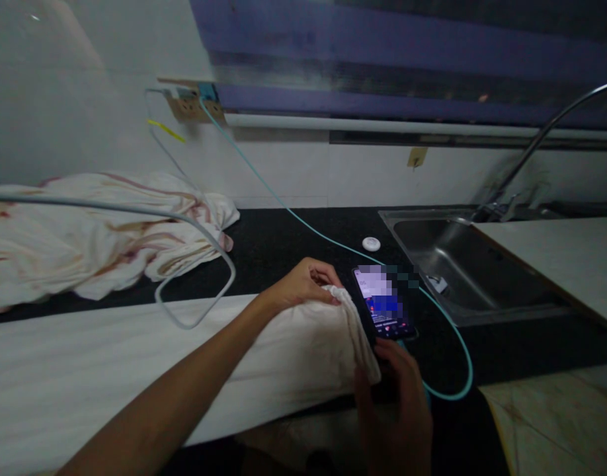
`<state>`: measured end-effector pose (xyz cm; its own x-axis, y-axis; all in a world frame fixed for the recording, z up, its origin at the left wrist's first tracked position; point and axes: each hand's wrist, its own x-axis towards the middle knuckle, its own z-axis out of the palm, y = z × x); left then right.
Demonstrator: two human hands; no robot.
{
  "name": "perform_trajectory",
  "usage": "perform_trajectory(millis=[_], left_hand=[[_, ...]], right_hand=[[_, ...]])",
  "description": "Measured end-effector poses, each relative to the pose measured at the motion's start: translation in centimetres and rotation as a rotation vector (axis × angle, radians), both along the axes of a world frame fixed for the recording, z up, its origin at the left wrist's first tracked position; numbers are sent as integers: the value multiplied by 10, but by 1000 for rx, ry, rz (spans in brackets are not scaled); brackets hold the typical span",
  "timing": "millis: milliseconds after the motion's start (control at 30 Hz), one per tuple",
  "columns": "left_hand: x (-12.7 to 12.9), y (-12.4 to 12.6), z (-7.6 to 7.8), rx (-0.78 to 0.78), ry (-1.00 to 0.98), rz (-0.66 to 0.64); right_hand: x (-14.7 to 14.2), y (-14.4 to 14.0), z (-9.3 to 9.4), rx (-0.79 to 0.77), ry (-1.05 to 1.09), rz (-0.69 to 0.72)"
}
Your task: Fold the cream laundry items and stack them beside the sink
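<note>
Before you runs a dark countertop (293, 238), and along its near edge lies a long pale cloth (85, 377), smoothed flat. A second, crumpled cloth (75, 231) with reddish streaks sits heaped at the far left end by the wall. The steel sink (462, 264) is set into the right part of the surface, its tap (541, 139) arching over it. Your left hand (303, 284) is closed on the bunched right end of the flat cloth, pinching the folds between thumb and fingers. Your right hand (397, 396) is at the near edge, fingers curled around the lower end of a lit phone (385, 304), which lies just right of the cloth's end, near the sink's left rim. A teal cable (293, 215) runs from the wall socket (189, 106) across the counter and loops back towards the phone; a grey cable (204, 238) curves over the flat cloth. A small white disc (371, 244) rests towards the back. Mind this: if you tug the cloth, its end could snag the teal loop and drag the phone towards the sink, and the grey cable riding on the fabric could be pulled along with it.
</note>
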<state>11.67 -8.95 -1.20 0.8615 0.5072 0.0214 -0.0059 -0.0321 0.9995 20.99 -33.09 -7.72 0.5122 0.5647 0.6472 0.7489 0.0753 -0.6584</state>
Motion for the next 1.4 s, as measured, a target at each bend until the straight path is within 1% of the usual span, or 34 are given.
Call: perform_trajectory(millis=[67,133,233,333,367,400,467,500,533,567,600,667,733,800,867,967,1067,1133,1200,1300,1400], left_hand=[[2,-5,10,-33,-83,-53],[7,-9,20,-4,-126,-69],[18,-10,25,80,-88,-9],[28,-6,24,135,-40,-5],[29,-6,25,196,-41,-9],[30,-5,26,293,-43,2],[28,-8,31,538,-12,64],[25,-10,35,634,38,98],[21,-14,40,685,111,124],[16,-18,44,681,191,142],[11,-22,47,630,263,144],[2,-32,51,460,349,107],[-5,-41,49,287,336,54],[-7,-51,41,188,278,54],[-4,-62,30,132,225,128],[8,-84,14,51,180,310],[22,-110,5,26,103,486],[29,-124,5,-4,16,536],[35,-132,8,-62,-65,564],[38,-134,13,-129,-127,618],[31,-131,17,-198,-164,677]], right_hand=[[-1,-4,-4,-92,49,10],[-2,-4,-3,-147,84,40],[-3,3,6,-134,94,74],[-3,14,16,-84,124,26],[-4,17,18,-72,138,3],[-4,20,19,-60,151,-24],[-5,24,20,-46,170,-59],[-6,25,19,-39,172,-69],[-6,25,19,-29,167,-73],[-6,25,18,-19,160,-66],[-6,24,17,-9,148,-47],[-5,22,15,25,119,8],[-5,22,14,65,96,52],[-5,22,14,78,73,74],[-7,25,13,56,43,103],[-9,29,11,20,8,150],[-9,31,7,17,17,149],[-7,31,4,32,27,148],[-5,29,3,49,33,164],[-3,24,7,62,45,217],[-1,15,13,59,61,300]])
